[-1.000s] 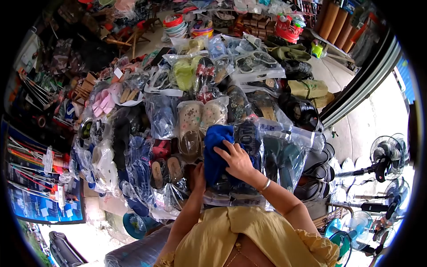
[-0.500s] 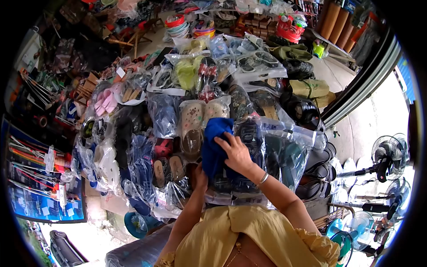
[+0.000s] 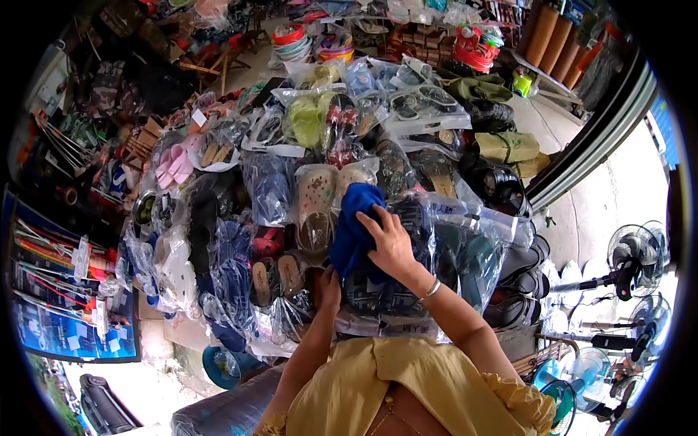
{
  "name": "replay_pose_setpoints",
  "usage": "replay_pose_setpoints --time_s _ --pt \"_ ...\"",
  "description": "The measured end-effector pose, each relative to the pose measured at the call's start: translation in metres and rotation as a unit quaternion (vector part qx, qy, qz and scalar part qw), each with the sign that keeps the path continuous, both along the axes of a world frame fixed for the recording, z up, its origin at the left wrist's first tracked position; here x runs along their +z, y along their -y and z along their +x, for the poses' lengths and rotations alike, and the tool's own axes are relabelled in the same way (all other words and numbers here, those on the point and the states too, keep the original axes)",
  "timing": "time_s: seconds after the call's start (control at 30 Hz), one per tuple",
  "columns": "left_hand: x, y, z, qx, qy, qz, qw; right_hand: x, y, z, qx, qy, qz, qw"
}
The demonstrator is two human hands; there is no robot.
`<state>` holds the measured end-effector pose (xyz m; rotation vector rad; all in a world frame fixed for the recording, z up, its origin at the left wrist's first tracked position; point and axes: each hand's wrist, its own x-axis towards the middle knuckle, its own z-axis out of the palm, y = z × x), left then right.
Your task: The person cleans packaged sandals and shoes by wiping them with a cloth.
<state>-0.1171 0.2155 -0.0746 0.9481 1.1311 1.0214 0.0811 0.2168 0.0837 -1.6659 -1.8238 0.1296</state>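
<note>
Dozens of bagged shoes spread out side by side, some overlapping. Near the middle lies a clear bag of dark footwear, with a pair of speckled clogs in clear wrap just beyond it. A blue cloth sits bunched on top of the dark footwear, the right hand keeping it in a closed grip. The left hand is at that bag's left edge, fingertips partly hidden, so its grip cannot be told. A silver bracelet circles the right hand's wrist
</note>
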Motion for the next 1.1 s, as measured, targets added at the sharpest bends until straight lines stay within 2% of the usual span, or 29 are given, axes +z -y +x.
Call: replay_pose_setpoints --time_s 0.07,0.13,0.2,0.27,0.4,0.47,0.53,0.57,0.67,0.73,0.77,0.83,0.87,0.93,1.0,1.07,1.1 --pt "-0.003 -0.001 0.001 -0.012 -0.008 -0.002 1.0 0.012 0.004 0.002 0.017 0.009 0.013 1.0" --pt "0.027 0.007 0.009 0.013 0.004 -0.035 0.999 0.005 0.011 -0.001 0.079 0.027 0.01 0.996" --pt "0.014 0.002 0.008 0.002 0.025 -0.041 0.999 -0.01 0.018 -0.006 0.111 0.044 -0.033 0.992" --pt "0.001 0.002 0.004 -0.004 0.04 -0.048 0.998 -0.024 0.008 -0.001 0.075 0.031 -0.015 0.997" --pt "-0.005 -0.001 0.0 0.003 -0.018 -0.007 1.0 -0.006 -0.003 0.009 -0.021 -0.001 0.006 1.0" --pt "-0.008 -0.002 0.0 -0.008 -0.051 -0.001 0.999 0.001 0.003 0.008 -0.009 0.009 0.005 1.0" --pt "-0.002 0.003 0.005 0.018 0.045 -0.03 0.998 -0.002 0.015 0.003 0.082 0.036 0.009 0.996" --pt "-0.002 0.002 0.008 0.017 0.047 -0.031 0.998 -0.004 0.02 0.0 0.112 0.036 -0.01 0.993" --pt "-0.004 0.002 0.004 0.006 0.07 -0.06 0.996 -0.026 0.009 0.003 0.063 0.011 -0.021 0.998" --pt "-0.005 0.001 0.006 0.026 0.014 0.004 1.0 -0.019 0.001 0.009 0.002 -0.015 -0.013 1.0" --pt "-0.004 0.001 0.004 0.026 0.014 0.005 1.0 -0.014 -0.001 0.012 -0.015 -0.018 -0.005 1.0" --pt "-0.004 -0.001 0.001 -0.007 -0.072 0.012 0.997 -0.001 0.002 0.017 -0.028 -0.01 0.006 1.0" --pt "-0.005 -0.002 0.001 -0.005 -0.07 0.013 0.997 0.002 0.005 0.015 -0.026 -0.008 0.008 1.0" --pt "0.008 0.002 0.009 0.021 0.03 -0.009 0.999 0.003 0.018 0.011 0.053 -0.015 -0.006 0.998" --pt "0.007 0.001 0.009 0.011 0.044 -0.029 0.999 -0.008 0.027 0.004 0.091 -0.001 -0.073 0.993" --pt "0.004 0.001 0.005 0.003 0.051 -0.05 0.997 -0.026 0.018 0.009 0.055 -0.015 -0.059 0.997" --pt "0.0 0.0 0.004 0.002 0.035 -0.015 0.999 -0.025 0.013 0.011 0.018 -0.037 -0.062 0.997"
